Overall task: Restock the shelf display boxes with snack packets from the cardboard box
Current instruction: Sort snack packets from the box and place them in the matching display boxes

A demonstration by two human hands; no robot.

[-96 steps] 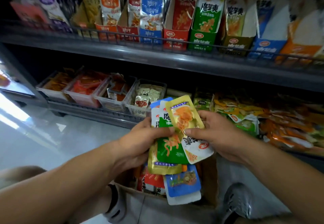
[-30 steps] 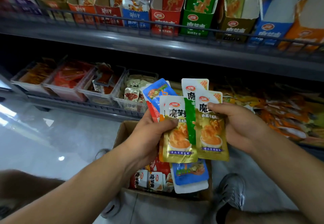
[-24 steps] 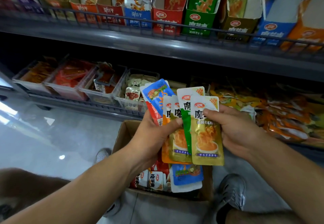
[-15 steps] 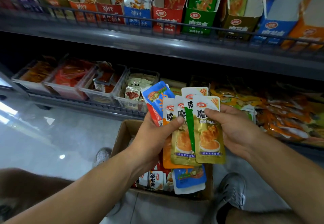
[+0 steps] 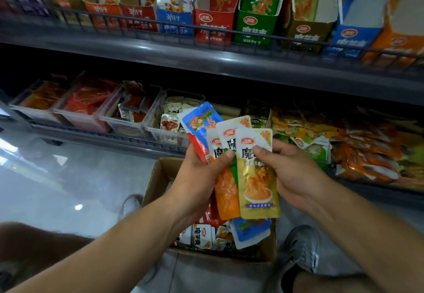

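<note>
Gripping a fan of glossy flat packets [image 5: 226, 194], the left hand [image 5: 197, 180] hangs over the cardboard box [image 5: 158, 178] at 6 o'clock. The right hand [image 5: 296, 175] pinches the gold packet [image 5: 257, 184] at the fan's 3 o'clock edge.

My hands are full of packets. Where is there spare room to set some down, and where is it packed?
Bare: the floor left of the cardboard box, and white wall inside the blue display box, between the olive display box and the orange display box. Crowded: the green display box, the clear bins and the loose packet pile right of them.
</note>
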